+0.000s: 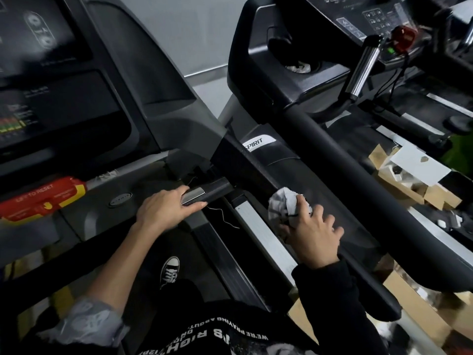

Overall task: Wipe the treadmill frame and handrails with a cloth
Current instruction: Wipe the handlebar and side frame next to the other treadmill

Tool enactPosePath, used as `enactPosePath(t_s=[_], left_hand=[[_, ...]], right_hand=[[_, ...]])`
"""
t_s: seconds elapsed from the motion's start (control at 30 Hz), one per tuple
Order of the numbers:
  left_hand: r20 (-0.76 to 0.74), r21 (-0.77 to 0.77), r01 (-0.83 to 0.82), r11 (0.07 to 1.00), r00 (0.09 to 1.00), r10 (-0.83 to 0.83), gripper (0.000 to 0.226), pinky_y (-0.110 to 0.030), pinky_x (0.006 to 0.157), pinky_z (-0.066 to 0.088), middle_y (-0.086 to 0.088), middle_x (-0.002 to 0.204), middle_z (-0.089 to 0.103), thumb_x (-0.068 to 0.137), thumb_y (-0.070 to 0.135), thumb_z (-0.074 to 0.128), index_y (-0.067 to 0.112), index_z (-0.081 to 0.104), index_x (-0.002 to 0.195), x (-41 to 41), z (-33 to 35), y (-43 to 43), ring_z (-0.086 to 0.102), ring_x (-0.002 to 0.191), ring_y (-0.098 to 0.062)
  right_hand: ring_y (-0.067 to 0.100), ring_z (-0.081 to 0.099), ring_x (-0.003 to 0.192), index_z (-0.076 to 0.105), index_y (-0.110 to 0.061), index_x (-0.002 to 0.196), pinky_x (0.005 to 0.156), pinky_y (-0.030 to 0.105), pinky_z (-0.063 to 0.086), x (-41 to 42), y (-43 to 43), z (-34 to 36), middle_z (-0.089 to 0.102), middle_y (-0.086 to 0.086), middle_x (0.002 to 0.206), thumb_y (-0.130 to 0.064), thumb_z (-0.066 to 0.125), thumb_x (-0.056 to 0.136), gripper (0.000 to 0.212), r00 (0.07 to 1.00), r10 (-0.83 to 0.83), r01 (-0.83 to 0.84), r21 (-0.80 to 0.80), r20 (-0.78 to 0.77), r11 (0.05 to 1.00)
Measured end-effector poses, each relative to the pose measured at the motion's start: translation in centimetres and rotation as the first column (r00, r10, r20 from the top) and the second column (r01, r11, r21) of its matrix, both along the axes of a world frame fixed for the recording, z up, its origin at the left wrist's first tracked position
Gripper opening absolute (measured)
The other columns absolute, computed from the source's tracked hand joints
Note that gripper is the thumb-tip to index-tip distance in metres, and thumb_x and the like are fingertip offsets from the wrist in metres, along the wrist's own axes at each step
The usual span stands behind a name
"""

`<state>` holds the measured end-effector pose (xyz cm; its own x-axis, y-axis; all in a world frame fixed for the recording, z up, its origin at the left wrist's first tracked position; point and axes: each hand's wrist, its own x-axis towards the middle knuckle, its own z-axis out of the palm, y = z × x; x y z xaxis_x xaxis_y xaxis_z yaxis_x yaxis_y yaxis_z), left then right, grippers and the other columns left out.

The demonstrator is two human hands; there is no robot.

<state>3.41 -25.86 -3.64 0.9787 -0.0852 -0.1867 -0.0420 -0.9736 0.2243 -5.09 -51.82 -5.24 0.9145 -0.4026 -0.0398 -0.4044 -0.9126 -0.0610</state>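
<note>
My right hand (311,233) grips a crumpled white and grey cloth (282,204) and presses it onto the black side handrail (245,170) of the treadmill I stand on. My left hand (163,207) holds the short front grip bar (202,193), fingers curled over its silver sensor plate. The treadmill's dark console (64,98) fills the upper left. A red and yellow safety stop (41,198) sits below the console.
A second treadmill stands to the right, with a long black handrail (345,160), a chrome grip (363,70) and a red safety key (404,38). Cardboard boxes (399,180) lie on the floor and deck at right. My shoe (170,271) rests on the belt.
</note>
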Motion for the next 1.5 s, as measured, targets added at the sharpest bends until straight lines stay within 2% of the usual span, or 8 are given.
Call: enactPosePath(t_s=[0.1, 0.43, 0.8, 0.97, 1.03, 1.2, 1.37, 1.5], left_hand=[[-0.002, 0.002, 0.002, 1.0, 1.0, -0.002, 0.073, -0.036, 0.079, 0.044, -0.007, 0.114, 0.065, 0.078, 0.074, 0.042, 0.028, 0.043, 0.135, 0.1, -0.1, 0.0, 0.06, 0.106, -0.029], [-0.002, -0.004, -0.001, 1.0, 1.0, 0.001, 0.07, -0.035, 0.074, 0.041, -0.007, 0.111, 0.065, 0.077, 0.074, 0.044, 0.03, 0.045, 0.131, 0.1, 0.0, 0.0, 0.06, 0.104, -0.029], [0.004, -0.012, 0.003, 1.0, 1.0, -0.003, 0.07, -0.032, 0.07, 0.04, -0.005, 0.111, 0.065, 0.079, 0.073, 0.043, 0.028, 0.045, 0.132, -0.1, 0.1, -0.1, 0.061, 0.102, -0.027], [0.005, -0.001, 0.002, 1.0, 1.0, -0.002, 0.072, -0.034, 0.075, 0.041, -0.005, 0.114, 0.065, 0.079, 0.073, 0.042, 0.028, 0.042, 0.136, 0.2, -0.2, -0.1, 0.06, 0.106, -0.028], [0.008, 0.012, 0.01, 1.0, 1.0, -0.01, 0.074, -0.034, 0.077, 0.041, -0.006, 0.114, 0.065, 0.079, 0.075, 0.04, 0.029, 0.042, 0.136, 0.3, -0.3, 0.0, 0.06, 0.106, -0.028], [0.016, 0.013, 0.007, 1.0, 1.0, -0.007, 0.072, -0.035, 0.081, 0.044, -0.006, 0.115, 0.066, 0.079, 0.074, 0.041, 0.03, 0.042, 0.136, 0.4, -0.4, 0.0, 0.06, 0.107, -0.027], [0.037, 0.024, -0.001, 1.0, 0.999, 0.0, 0.07, -0.034, 0.079, 0.044, -0.006, 0.113, 0.067, 0.078, 0.075, 0.043, 0.032, 0.045, 0.133, 0.3, -0.3, 0.0, 0.061, 0.106, -0.028], [0.026, 0.01, 0.002, 1.0, 1.0, -0.002, 0.068, -0.033, 0.081, 0.044, -0.006, 0.115, 0.066, 0.077, 0.073, 0.046, 0.033, 0.046, 0.132, 0.3, 0.0, 0.0, 0.06, 0.107, -0.029]], right_hand=[[0.033, 0.033, 0.126, 0.021, -0.023, 0.145, 0.099, 0.05, 0.031, 2.2, 0.9, 0.5, 0.028, 0.004, 0.145, -0.06, 0.054, 0.082, 0.081, 0.997, 0.052, -0.056, 0.075, 0.06, 0.996], [0.033, 0.044, 0.118, 0.021, -0.013, 0.145, 0.089, 0.045, 0.04, 10.0, 5.5, 1.1, 0.04, 0.008, 0.135, -0.05, 0.055, 0.087, 0.076, 0.966, 0.206, -0.227, 0.135, 0.154, 0.964], [0.031, 0.048, 0.114, 0.022, -0.019, 0.147, 0.088, 0.042, 0.039, 5.4, 2.9, 0.2, 0.042, 0.005, 0.136, -0.055, 0.049, 0.088, 0.074, 0.973, 0.172, -0.187, 0.088, 0.156, 0.978], [0.032, 0.062, 0.067, 0.063, -0.007, 0.118, 0.056, 0.038, 0.048, 3.1, 1.9, -2.0, 0.066, 0.009, 0.092, -0.056, 0.056, 0.071, 0.068, 0.931, 0.115, -0.084, -0.101, 0.348, 0.991], [0.032, 0.06, 0.062, 0.065, -0.006, 0.112, 0.055, 0.038, 0.048, 3.8, 2.6, -1.9, 0.065, 0.01, 0.084, -0.055, 0.05, 0.072, 0.065, 0.932, 0.075, -0.041, -0.105, 0.354, 0.994], [0.031, 0.059, 0.063, 0.065, -0.006, 0.109, 0.057, 0.038, 0.048, 7.6, 5.3, -0.9, 0.063, 0.011, 0.082, -0.054, 0.079, 0.057, 0.072, 0.96, 0.063, -0.049, -0.057, 0.272, 0.997], [0.035, 0.05, 0.106, 0.032, -0.009, 0.141, 0.083, 0.044, 0.04, 12.4, 7.7, 0.9, 0.048, 0.013, 0.125, -0.051, 0.051, 0.088, 0.07, 0.973, 0.146, -0.158, 0.06, 0.176, 0.986], [0.037, 0.043, 0.118, 0.023, -0.011, 0.145, 0.091, 0.047, 0.036, 16.2, 9.5, 1.3, 0.039, 0.013, 0.137, -0.048, 0.045, 0.093, 0.067, 0.959, 0.195, -0.218, 0.098, 0.208, 0.971]])
